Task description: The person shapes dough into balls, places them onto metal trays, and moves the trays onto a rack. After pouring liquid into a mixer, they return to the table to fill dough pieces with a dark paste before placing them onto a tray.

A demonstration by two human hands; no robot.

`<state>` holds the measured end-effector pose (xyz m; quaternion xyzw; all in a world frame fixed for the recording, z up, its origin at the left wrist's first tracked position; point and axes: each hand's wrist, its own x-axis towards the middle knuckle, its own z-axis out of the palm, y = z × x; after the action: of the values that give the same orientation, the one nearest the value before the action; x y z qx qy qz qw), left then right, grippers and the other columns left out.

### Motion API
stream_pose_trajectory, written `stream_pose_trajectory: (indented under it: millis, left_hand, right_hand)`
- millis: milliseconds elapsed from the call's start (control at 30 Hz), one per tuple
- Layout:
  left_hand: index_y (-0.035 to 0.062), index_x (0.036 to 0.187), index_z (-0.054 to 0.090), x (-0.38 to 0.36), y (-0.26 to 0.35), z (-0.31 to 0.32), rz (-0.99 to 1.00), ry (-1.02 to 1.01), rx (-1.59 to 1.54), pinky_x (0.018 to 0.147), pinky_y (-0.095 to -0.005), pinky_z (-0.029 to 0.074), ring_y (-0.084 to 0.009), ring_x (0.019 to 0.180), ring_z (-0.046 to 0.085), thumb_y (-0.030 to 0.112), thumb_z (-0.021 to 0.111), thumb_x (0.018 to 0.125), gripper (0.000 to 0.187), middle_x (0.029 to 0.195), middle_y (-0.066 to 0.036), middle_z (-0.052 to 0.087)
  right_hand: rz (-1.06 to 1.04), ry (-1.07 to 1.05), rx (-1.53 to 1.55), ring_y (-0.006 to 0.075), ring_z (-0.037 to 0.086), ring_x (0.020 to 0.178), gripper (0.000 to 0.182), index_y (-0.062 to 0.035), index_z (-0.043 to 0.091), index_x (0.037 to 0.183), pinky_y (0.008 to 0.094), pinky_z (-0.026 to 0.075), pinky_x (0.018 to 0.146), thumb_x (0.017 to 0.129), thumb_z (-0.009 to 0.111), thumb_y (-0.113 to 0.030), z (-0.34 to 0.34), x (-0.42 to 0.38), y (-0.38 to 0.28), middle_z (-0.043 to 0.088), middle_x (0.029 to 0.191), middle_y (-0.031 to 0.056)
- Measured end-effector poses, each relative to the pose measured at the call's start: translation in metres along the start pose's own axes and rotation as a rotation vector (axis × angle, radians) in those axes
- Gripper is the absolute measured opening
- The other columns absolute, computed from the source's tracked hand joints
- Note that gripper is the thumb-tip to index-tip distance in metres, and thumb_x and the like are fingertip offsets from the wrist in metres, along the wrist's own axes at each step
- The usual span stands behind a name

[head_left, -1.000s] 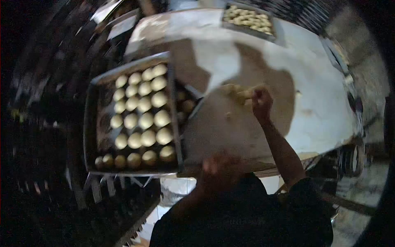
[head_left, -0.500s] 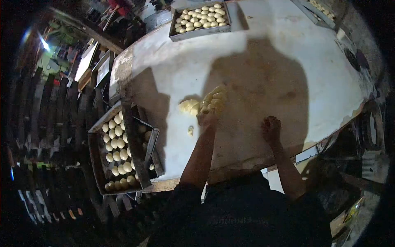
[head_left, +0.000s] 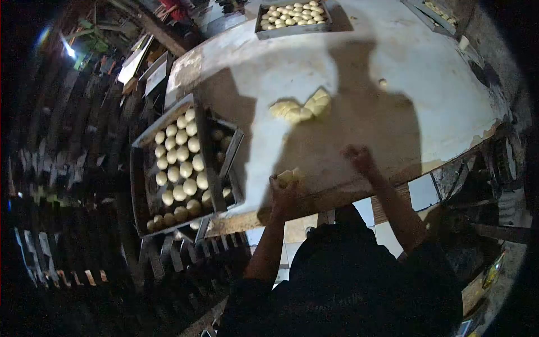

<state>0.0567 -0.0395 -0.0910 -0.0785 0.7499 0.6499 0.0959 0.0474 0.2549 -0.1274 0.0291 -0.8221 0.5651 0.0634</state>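
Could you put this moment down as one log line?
left hand: holding dough piece | right hand: by table, contents unclear | other dough: on table beyond hands | nearer tray: dough balls inside

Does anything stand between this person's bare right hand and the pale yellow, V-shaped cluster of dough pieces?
Nothing visible does: between the bare right hand and the pale yellow, V-shaped cluster of dough pieces lies only shadowed, whitish tabletop.
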Motion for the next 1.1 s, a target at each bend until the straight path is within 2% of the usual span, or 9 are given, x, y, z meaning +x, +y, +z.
stream_pose_trajectory:
  millis: [67, 200, 400, 467, 533, 700, 867, 967, 1100]
  left_hand:
    - [0.0013, 0.101, 0.059, -0.021, -0.008, -0.016, 0.148, -0.022, -0.304, 0.075, -0.0390, 0.050, -0.0280, 0.082, 0.063, 0.030, 0.068, 0.082, 0.035, 0.093, -0.016, 0.064]
    - [0.0024, 0.099, 0.060, -0.056, 0.032, -0.032, 0.437, 0.035, 0.151, 0.073, -0.0381, 0.049, -0.0253, 0.082, 0.063, 0.025, 0.068, 0.081, 0.030, 0.086, -0.014, 0.065]
    - [0.0031, 0.097, 0.060, -0.045, 0.013, -0.037, 0.447, 0.248, 0.251, 0.069, -0.0371, 0.049, -0.0278, 0.078, 0.062, 0.016, 0.060, 0.083, 0.019, 0.085, -0.015, 0.062]
    - [0.0026, 0.095, 0.060, -0.031, -0.006, -0.040, 0.387, 0.352, 0.287, 0.075, -0.0406, 0.047, -0.0301, 0.083, 0.059, 0.015, 0.060, 0.082, 0.018, 0.087, -0.015, 0.061]
    - [0.0035, 0.092, 0.060, -0.025, -0.026, -0.054, 0.549, 0.200, 0.526, 0.078, -0.0417, 0.045, -0.0307, 0.086, 0.057, 0.015, 0.059, 0.082, 0.015, 0.089, -0.015, 0.060]
    - [0.0070, 0.086, 0.059, 0.021, -0.052, -0.087, 0.713, 0.002, 1.035, 0.078, -0.0494, 0.041, -0.0339, 0.088, 0.053, 0.029, 0.063, 0.082, 0.022, 0.094, -0.015, 0.056]
    - [0.0043, 0.091, 0.059, 0.090, 0.035, -0.010, 0.686, 0.376, 0.792, 0.078, -0.0468, 0.041, -0.0325, 0.087, 0.054, 0.038, 0.072, 0.074, 0.040, 0.087, -0.014, 0.057]
    - [0.0040, 0.097, 0.058, 0.072, 0.030, 0.049, 0.308, 0.143, 0.758, 0.081, -0.0474, 0.041, -0.0342, 0.091, 0.054, 0.033, 0.070, 0.076, 0.038, 0.095, -0.015, 0.058]
    - [0.0058, 0.103, 0.058, 0.008, -0.042, 0.030, 0.661, -0.218, 1.117, 0.094, -0.0463, 0.039, -0.0342, 0.097, 0.055, 0.023, 0.063, 0.081, 0.028, 0.101, -0.016, 0.060]
  right_hand:
    - [-0.265, -0.380, 0.518, 0.0239, 0.062, 0.086, 0.025, -0.0018, 0.061, 0.096, 0.0380, 0.048, 0.080, 0.092, 0.054, -0.025, 0.066, -0.029, -0.021, 0.064, 0.095, 0.0134]
    - [0.109, -0.004, 0.237, 0.0209, 0.060, 0.089, 0.029, -0.0028, 0.051, 0.108, 0.0357, 0.047, 0.082, 0.092, 0.056, -0.026, 0.129, -0.063, -0.141, 0.060, 0.095, 0.0139]
    - [0.186, 0.269, 0.103, 0.0185, 0.057, 0.092, 0.023, -0.0052, 0.043, 0.112, 0.0308, 0.048, 0.077, 0.094, 0.052, -0.018, 0.089, -0.059, -0.153, 0.053, 0.099, 0.0114]
    - [0.336, 0.473, 0.430, 0.0177, 0.057, 0.088, 0.023, -0.0043, 0.044, 0.110, 0.0313, 0.048, 0.074, 0.094, 0.051, -0.019, 0.056, -0.044, -0.112, 0.052, 0.097, 0.0102]
    - [0.190, 0.622, 0.450, 0.0169, 0.055, 0.085, 0.027, -0.0040, 0.045, 0.107, 0.0319, 0.048, 0.072, 0.092, 0.055, -0.025, 0.012, -0.030, -0.091, 0.051, 0.095, 0.0088]
    - [-0.272, 0.064, -0.854, 0.0377, 0.046, 0.082, 0.031, -0.0021, 0.051, 0.090, 0.0517, 0.037, 0.078, 0.086, 0.059, -0.032, -0.095, -0.032, 0.013, 0.042, 0.084, 0.0160]
    - [-0.193, 0.025, -0.777, 0.0434, 0.046, 0.099, 0.032, 0.0005, 0.054, 0.092, 0.0579, 0.028, 0.098, 0.080, 0.062, -0.028, -0.090, 0.058, 0.018, 0.049, 0.097, 0.0232]
    - [-0.084, -0.038, -0.730, 0.0474, 0.045, 0.111, 0.033, 0.0030, 0.056, 0.096, 0.0599, 0.020, 0.108, 0.078, 0.062, -0.024, -0.019, 0.054, 0.015, 0.052, 0.106, 0.0284]
    - [-0.310, -0.500, -0.602, 0.0459, 0.043, 0.116, 0.032, 0.0029, 0.054, 0.099, 0.0563, 0.026, 0.106, 0.081, 0.061, -0.023, -0.047, -0.003, -0.014, 0.049, 0.109, 0.0281]
